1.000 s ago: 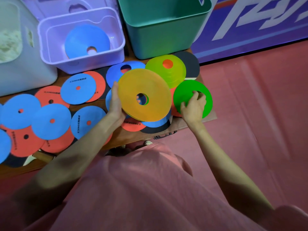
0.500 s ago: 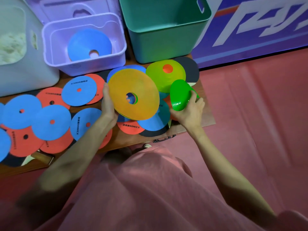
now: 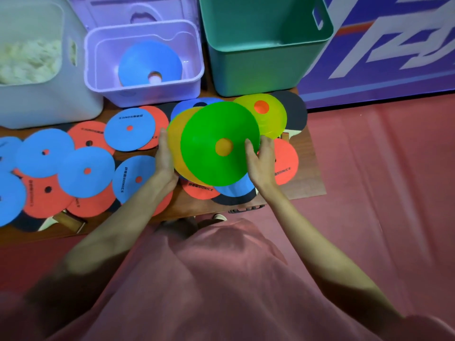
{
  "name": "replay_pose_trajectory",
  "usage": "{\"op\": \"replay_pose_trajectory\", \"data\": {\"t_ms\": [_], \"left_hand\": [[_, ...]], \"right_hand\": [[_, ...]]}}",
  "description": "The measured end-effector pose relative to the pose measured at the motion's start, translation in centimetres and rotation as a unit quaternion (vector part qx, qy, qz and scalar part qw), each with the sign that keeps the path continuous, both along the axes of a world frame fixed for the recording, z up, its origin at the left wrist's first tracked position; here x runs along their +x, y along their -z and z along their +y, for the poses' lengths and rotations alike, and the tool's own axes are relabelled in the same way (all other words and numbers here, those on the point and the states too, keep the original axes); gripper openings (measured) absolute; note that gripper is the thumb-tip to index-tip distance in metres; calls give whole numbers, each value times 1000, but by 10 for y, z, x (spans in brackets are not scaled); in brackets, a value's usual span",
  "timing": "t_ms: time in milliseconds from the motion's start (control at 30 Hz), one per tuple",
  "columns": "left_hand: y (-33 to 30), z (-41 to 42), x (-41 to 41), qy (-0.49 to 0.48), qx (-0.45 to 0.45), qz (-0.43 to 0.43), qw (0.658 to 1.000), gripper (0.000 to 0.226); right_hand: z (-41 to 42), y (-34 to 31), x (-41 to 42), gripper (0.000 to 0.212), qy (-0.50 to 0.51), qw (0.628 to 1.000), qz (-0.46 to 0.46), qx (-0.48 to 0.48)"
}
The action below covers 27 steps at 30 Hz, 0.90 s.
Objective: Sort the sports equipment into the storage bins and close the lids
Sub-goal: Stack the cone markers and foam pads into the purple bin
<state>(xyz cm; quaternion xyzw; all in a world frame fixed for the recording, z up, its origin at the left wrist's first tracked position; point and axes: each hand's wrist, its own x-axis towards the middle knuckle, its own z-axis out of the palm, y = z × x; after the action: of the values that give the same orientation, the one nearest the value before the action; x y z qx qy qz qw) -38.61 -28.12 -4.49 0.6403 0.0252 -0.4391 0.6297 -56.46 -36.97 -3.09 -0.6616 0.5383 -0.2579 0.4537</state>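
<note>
Green disc cone (image 3: 216, 143) lies on top of an orange disc cone (image 3: 176, 146), covering most of it; both are held above the tabletop (image 3: 312, 178). The left hand (image 3: 165, 156) grips the orange rim, fingers hidden behind it. The right hand (image 3: 261, 158) pinches the green rim, thumb on top. Flat blue and red discs below are partly covered. 1 blue cone (image 3: 150, 64) sits in the purple bin (image 3: 145, 92); the green bin (image 3: 266, 67) beside it is cut off at the top edge.
</note>
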Motion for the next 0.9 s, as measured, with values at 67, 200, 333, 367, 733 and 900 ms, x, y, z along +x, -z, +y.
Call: {"op": "replay_pose_trajectory", "data": {"t_ms": [67,200,333,367,733,900], "left_hand": [[1,-1,0,-14,-13,24,1000,47],[3,-4,2,-25,-13,46,999,49],[2,-9,2,-32,-35,74,996,55],[0,-11,2,-30,-54,92,994,57],[-7,-24,19,-57,-76,91,991,47],[-3,-16,32,-72,-81,73,992,54]], "right_hand": [[-7,12,1,25,-1,997,64,-41],[-16,18,8,44,-83,995,49,-30],[-19,22,20,50,-127,990,57,-7],[-20,22,23,51,-121,991,57,-10],[-87,29,45,44,-81,976,173,-108],[-113,37,42,81,-149,935,314,-69]]}}
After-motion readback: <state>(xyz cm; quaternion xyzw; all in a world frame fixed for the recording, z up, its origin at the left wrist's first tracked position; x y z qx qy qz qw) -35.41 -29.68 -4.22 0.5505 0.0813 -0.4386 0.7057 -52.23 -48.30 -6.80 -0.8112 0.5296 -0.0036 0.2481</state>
